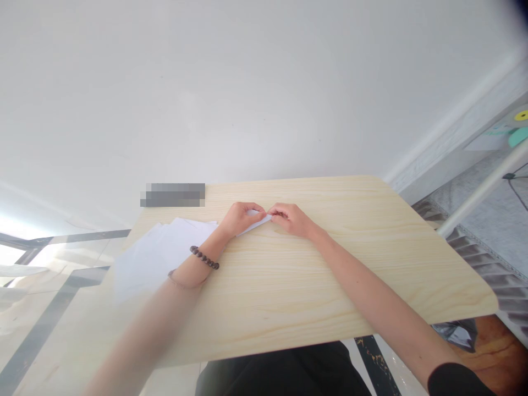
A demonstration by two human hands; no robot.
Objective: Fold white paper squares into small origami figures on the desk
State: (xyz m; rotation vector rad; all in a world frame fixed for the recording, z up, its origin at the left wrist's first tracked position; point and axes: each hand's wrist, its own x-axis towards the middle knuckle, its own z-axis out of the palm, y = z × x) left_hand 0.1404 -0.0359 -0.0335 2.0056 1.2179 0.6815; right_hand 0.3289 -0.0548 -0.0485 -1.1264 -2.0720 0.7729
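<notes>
A narrow strip of folded white paper (252, 224) lies slantwise at the middle of the table, partly covered by my fingers. My left hand (244, 218) pinches it near its upper right end, thumb and fingers closed together. Right beside it, my right hand (287, 216) has its fingertips closed on the paper's right tip. The two hands almost touch at the fingertips. A dark beaded bracelet and a thin band circle my left wrist. Under and left of my left forearm, several loose white sheets (160, 256) overlap one another.
The pale wood table (289, 297) stands against a white wall (264, 99). A blurred-out grey block (175, 196) covers the table's back left corner. To the right is a pale pole (482, 190); a dark plastic bag (460, 333) lies below the table's right side.
</notes>
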